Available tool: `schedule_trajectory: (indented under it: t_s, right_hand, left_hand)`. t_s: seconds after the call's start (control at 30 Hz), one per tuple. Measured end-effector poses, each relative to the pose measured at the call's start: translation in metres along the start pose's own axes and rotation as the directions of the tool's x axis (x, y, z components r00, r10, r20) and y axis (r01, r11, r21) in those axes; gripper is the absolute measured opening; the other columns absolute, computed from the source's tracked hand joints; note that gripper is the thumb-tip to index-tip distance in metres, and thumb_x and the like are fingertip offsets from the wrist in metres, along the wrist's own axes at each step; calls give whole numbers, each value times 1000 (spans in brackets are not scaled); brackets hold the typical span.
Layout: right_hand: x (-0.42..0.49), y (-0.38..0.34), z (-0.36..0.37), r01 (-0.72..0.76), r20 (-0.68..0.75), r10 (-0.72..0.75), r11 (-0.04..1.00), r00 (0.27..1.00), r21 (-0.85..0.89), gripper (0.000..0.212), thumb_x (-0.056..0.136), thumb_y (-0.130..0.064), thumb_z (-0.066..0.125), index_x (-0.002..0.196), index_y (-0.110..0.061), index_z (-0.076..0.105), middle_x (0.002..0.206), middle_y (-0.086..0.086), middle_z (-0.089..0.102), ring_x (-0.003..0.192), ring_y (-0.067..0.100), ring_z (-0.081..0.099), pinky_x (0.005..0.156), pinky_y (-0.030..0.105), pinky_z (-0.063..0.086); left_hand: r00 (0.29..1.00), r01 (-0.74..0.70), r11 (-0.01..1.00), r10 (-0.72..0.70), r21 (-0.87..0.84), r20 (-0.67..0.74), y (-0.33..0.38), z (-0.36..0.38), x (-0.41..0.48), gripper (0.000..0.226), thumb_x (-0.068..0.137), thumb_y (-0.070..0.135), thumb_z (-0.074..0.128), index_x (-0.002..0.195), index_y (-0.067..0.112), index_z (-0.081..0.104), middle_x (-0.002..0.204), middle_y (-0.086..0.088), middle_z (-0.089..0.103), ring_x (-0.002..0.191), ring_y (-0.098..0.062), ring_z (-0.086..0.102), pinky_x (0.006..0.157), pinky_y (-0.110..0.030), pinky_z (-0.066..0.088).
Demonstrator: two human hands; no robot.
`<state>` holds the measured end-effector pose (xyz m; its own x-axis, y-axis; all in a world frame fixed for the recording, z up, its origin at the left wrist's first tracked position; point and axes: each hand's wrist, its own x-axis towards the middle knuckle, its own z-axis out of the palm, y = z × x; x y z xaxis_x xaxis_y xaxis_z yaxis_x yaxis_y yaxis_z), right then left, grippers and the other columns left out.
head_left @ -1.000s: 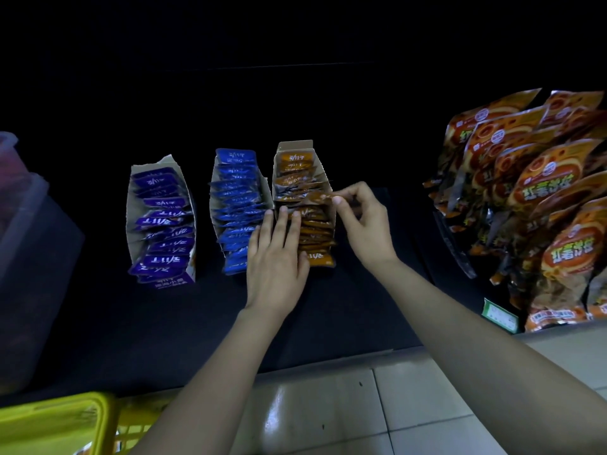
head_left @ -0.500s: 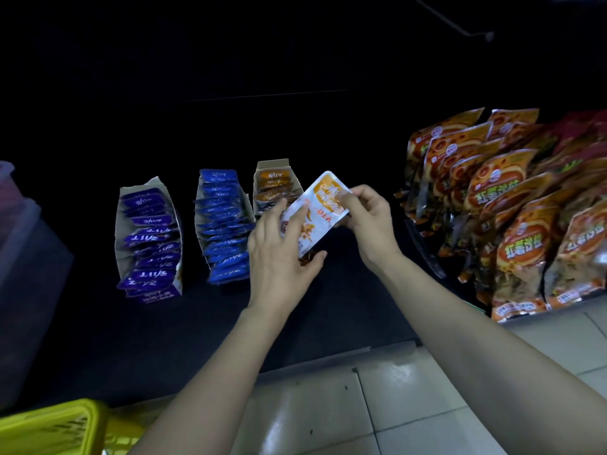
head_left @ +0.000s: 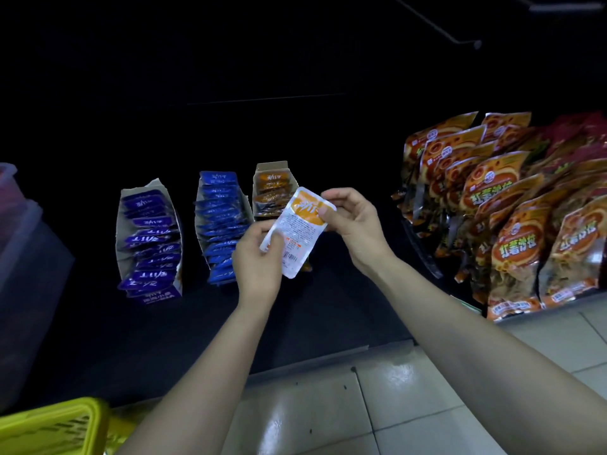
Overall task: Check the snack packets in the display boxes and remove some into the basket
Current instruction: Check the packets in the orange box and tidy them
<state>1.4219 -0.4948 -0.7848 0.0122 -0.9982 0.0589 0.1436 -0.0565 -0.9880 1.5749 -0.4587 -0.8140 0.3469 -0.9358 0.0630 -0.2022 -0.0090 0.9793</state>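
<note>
An orange-and-white snack packet (head_left: 297, 233) is held up between both hands, its printed back facing me. My left hand (head_left: 258, 261) pinches its lower left corner and my right hand (head_left: 353, 226) pinches its top right edge. Behind the packet stands the orange display box (head_left: 272, 185), partly hidden. To its left sit a blue packet box (head_left: 220, 224) and a purple packet box (head_left: 147, 241), both on a dark shelf. The yellow basket (head_left: 52, 428) shows at the bottom left corner.
Rows of large orange snack bags (head_left: 512, 218) stand on the shelf at the right. A translucent plastic bin (head_left: 19, 257) is at the left edge. Pale floor tiles (head_left: 328, 415) lie below the shelf front.
My right hand pulled one orange packet out of the orange box. My left hand left the box top and took the packet's lower corner; the packet now faces me more fully.
</note>
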Motion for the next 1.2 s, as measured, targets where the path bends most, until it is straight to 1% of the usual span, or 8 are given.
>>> schedule_trajectory:
  t_s: [0.13, 0.3, 0.43, 0.53, 0.6, 0.77, 1.03, 1.2]
  right_hand:
    - [1, 0, 0, 29, -51, -29, 1000, 998, 4, 16, 87, 4, 67, 93, -9, 61, 84, 3, 69, 75, 12, 67, 61, 22, 53]
    - [2, 3, -2, 34, -77, -32, 999, 997, 15, 13, 88, 3, 66, 93, -8, 61, 77, -4, 69, 73, 10, 67, 61, 22, 53]
    - [3, 10, -4, 0, -102, -8, 997, 995, -77, 3, 91, -8, 66, 90, -5, 65, 84, -1, 69, 77, 6, 63, 74, 22, 52]
    - [0, 13, -3, -73, -104, 53, 977, 993, -200, 44, 84, -45, 67, 92, -2, 70, 108, 7, 65, 94, 5, 62, 88, 25, 49]
    - [-1, 12, -3, -120, -91, 100, 963, 991, -242, 55, 78, -57, 64, 89, -4, 67, 103, 6, 65, 88, 4, 62, 81, 27, 52]
    - [2, 17, -1, -197, -68, 187, 960, 980, -198, 15, 91, -14, 68, 95, -6, 56, 88, 15, 68, 68, 14, 66, 57, 25, 53]
    - [9, 11, -6, 99, -184, -116, 990, 976, -103, 10, 98, -5, 56, 95, -14, 52, 88, 1, 67, 83, 10, 66, 71, 28, 53]
    - [15, 10, 4, 230, -111, -236, 971, 965, -70, 9, 99, -4, 53, 106, -10, 53, 99, 12, 66, 96, 21, 65, 88, 40, 52]
  left_hand:
    - [975, 219, 955, -206, -199, 84, -2, 1, 2, 14, 97, 13, 57, 103, 7, 69, 92, -6, 74, 79, -15, 70, 62, -24, 54]
    - [975, 213, 933, -183, -292, 127, 0, 1, 0, 13, 98, 10, 56, 103, 5, 67, 89, -5, 74, 74, -10, 71, 59, -19, 52]
    - [999, 24, 970, -16, -240, 35, -1, 0, 0, 9, 96, 11, 61, 95, 15, 69, 88, -2, 75, 79, -12, 71, 67, -23, 54]
    - [984, -171, 982, 175, -77, 44, -2, 0, -7, 11, 94, 15, 64, 101, 18, 73, 94, 5, 75, 88, -7, 70, 75, -25, 56]
    - [938, -342, 938, 336, 64, 84, -5, 1, -11, 15, 92, 16, 68, 103, 20, 75, 98, 12, 74, 91, -1, 69, 80, -24, 55]
    - [798, -603, 745, 559, 286, 224, -15, 5, -9, 18, 87, 27, 67, 101, 22, 77, 103, 11, 74, 97, -9, 67, 86, -31, 48]
    - [929, -370, 706, 289, 604, 231, -22, 0, -3, 51, 98, 32, 49, 146, 17, 42, 156, -1, 34, 146, -21, 22, 116, -41, 15]
    - [941, -322, 590, 111, 741, 320, -33, 1, -4, 69, 99, 36, 46, 156, 14, 14, 164, -1, 9, 151, -26, 0, 120, -45, 3]
